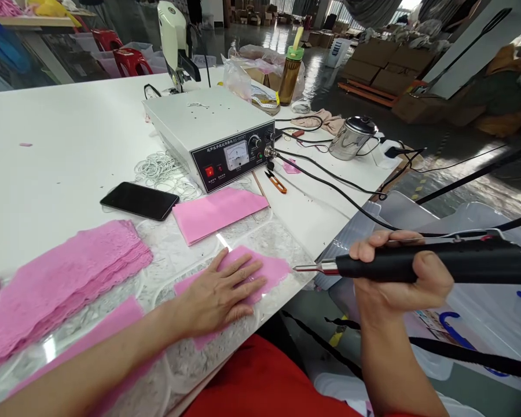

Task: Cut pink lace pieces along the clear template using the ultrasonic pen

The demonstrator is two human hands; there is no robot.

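Observation:
My left hand (pixel 221 292) lies flat with fingers spread on a pink fabric piece (pixel 267 269), pressing it to the marbled table mat (pixel 282 243). In my right hand (pixel 408 278) is a black handheld ultrasonic cutter (pixel 464 260), its thin metal tip pointing left at the fabric's right corner. Whether the tip touches the cloth I cannot tell. Just behind is a folded pink sheet (pixel 219 214). Left of my hand sits a stack of scalloped pink fabric (pixel 69 278), and another pink strip (pixel 87 341) runs partly under my forearm.
A control box (pixel 208 133) with a dial stands behind, its cable (pixel 330 176) running right. Nearby are a black phone (pixel 139 200), white elastic cord (pixel 165 174), orange thread snips (pixel 276 181), a glass pitcher (pixel 351 139) and a brown bottle (pixel 290 78). Plastic bins (pixel 473 214) stand beyond the right edge.

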